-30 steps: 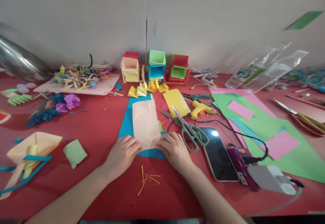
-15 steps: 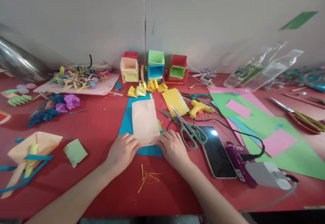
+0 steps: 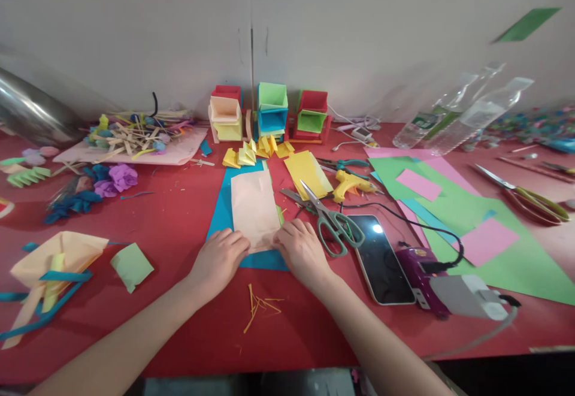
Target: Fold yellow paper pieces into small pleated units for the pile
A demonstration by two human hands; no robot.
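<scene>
A pale peach sheet of paper (image 3: 254,207) lies over a larger blue sheet (image 3: 265,260) on the red table. My left hand (image 3: 223,254) is closed with its fingertips pinching the near left corner of the peach paper. My right hand (image 3: 300,248) likewise grips its near right corner, fingers bent together. The thumbs are mostly hidden under the hands. Green-handled scissors (image 3: 335,222) lie with blades apart just right of my right hand. Thin yellow paper slivers (image 3: 258,307) are scattered in front of the blue sheet.
Small paper boxes (image 3: 272,108) stand along the wall behind folded yellow pieces (image 3: 247,153). Right of the scissors are a phone (image 3: 384,264), a yellow glue gun (image 3: 353,185), a purple power adapter (image 3: 422,276) and green paper (image 3: 516,252). Craft sticks (image 3: 128,138) are heaped at left.
My right hand has shifted slightly inward along the near edge of the peach paper. The left hand stays at its corner. The whole view has tilted slightly.
</scene>
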